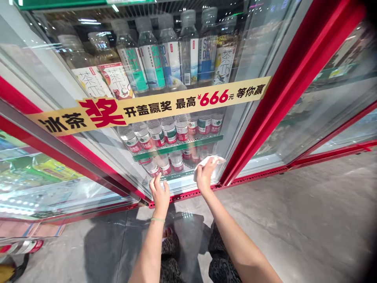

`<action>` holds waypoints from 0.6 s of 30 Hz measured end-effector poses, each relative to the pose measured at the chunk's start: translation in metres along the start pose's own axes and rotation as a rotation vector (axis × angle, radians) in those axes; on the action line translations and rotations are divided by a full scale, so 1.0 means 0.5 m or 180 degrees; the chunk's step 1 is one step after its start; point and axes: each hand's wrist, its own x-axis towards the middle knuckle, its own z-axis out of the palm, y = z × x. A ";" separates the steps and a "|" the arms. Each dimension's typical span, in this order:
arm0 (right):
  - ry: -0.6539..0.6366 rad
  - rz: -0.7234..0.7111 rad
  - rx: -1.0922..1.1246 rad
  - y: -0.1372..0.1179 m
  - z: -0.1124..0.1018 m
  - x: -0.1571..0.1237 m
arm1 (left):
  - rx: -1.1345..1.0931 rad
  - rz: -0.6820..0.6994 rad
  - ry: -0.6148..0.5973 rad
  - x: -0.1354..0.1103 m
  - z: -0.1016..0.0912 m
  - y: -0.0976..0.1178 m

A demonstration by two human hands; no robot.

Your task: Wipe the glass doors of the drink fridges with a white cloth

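My right hand (205,175) grips a white cloth (216,160) against the lower right of the glass door (247,51) of a drinks fridge. Its fingers are bent over the cloth, part of which they cover. At the lower left of the same door is my left hand (160,192), fingers apart and nothing held, close to the glass; whether it touches I cannot tell. A thin green band (158,219) circles the left wrist. Across the door runs a yellow banner (188,103) with black and red lettering.
Behind the glass, bottles (167,51) stand on shelves, with smaller water bottles (169,133) lower down. Red frames (279,78) edge the door. Another glass-fronted unit (38,169) is on the left. A bottle (26,247) lies low at left, by the grey floor (309,212).
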 end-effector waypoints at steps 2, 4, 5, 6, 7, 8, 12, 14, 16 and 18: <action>-0.0316 -0.0579 -0.0201 -0.001 0.011 -0.012 | -0.0039 -0.0055 -0.0024 0.000 -0.002 0.001; -0.0227 -0.0544 -0.0192 0.009 0.012 -0.008 | -0.0092 -0.0162 -0.0043 0.001 -0.010 0.000; 0.0025 -0.0272 -0.0106 0.014 0.010 -0.002 | -0.0117 -0.0228 -0.0028 0.003 -0.015 -0.003; 0.0331 0.0070 0.0003 0.017 0.009 0.006 | -0.0132 -0.0287 0.0005 0.005 -0.021 -0.006; 0.0615 0.0395 0.0107 0.016 0.008 0.012 | -0.0136 -0.0333 0.0049 0.008 -0.028 -0.010; 0.0820 0.0633 0.0188 0.012 0.010 0.016 | -0.0130 -0.0361 0.0099 0.011 -0.035 -0.015; 0.0617 0.0469 0.0178 -0.043 0.044 -0.015 | -0.0032 -0.0406 0.0222 0.027 -0.061 -0.033; 0.0275 -0.0060 -0.0071 -0.075 0.065 -0.053 | 0.0000 -0.0422 0.0213 0.035 -0.072 -0.040; -0.0161 -0.0840 -0.0370 -0.100 0.078 -0.091 | 0.0031 -0.0430 0.0184 0.042 -0.084 -0.046; -0.0672 -0.1662 -0.0555 -0.115 0.081 -0.115 | 0.0077 -0.0424 0.0169 0.049 -0.098 -0.050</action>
